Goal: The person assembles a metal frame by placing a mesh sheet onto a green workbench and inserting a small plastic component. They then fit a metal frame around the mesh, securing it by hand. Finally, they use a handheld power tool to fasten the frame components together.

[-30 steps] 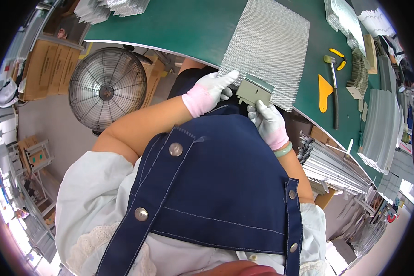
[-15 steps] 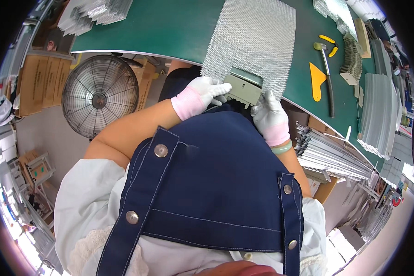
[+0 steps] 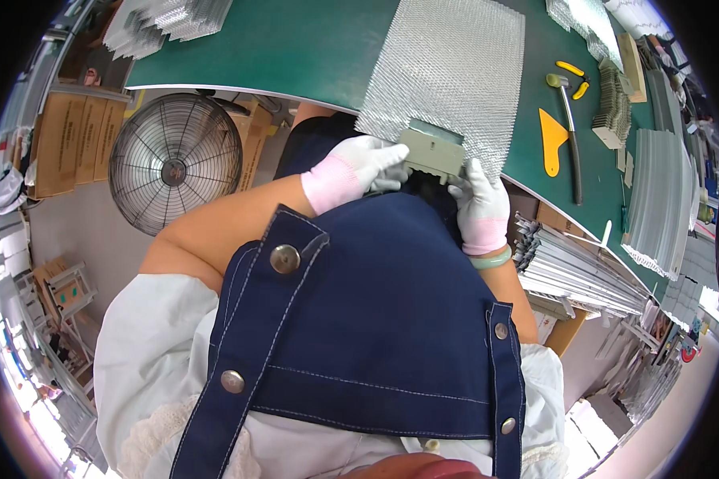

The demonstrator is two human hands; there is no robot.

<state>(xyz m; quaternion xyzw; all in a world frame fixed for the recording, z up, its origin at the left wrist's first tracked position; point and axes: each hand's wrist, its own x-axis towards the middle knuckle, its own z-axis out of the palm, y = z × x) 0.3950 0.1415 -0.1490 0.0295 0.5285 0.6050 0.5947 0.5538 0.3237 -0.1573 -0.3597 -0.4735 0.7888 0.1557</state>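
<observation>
A grey-green rectangular plate with a notched near edge [image 3: 431, 154] is held between my two gloved hands at the table's front edge. My left hand [image 3: 369, 164] pinches its left end, thumb on top and fingers beneath. At its right end my right hand [image 3: 479, 194] grips the corner, fingers partly curled. Right behind the plate lies a silvery metal mesh sheet [image 3: 455, 72], with a rectangular cutout at its near edge. The plate sits at this cutout; whether it is joined to the mesh I cannot tell.
On the green table [image 3: 295, 48], right of the mesh, lie an orange scraper [image 3: 550, 144], a hammer [image 3: 570, 132] and yellow-handled pliers [image 3: 574, 78]. Folded mesh [image 3: 164, 22] stands far left. A floor fan [image 3: 174, 164] is below left; metal strips [image 3: 579, 267] lie under the table.
The plate, both hands and the mesh sheet appear slightly farther right. The plate's near edge is tipped up a little, and both hands keep their hold.
</observation>
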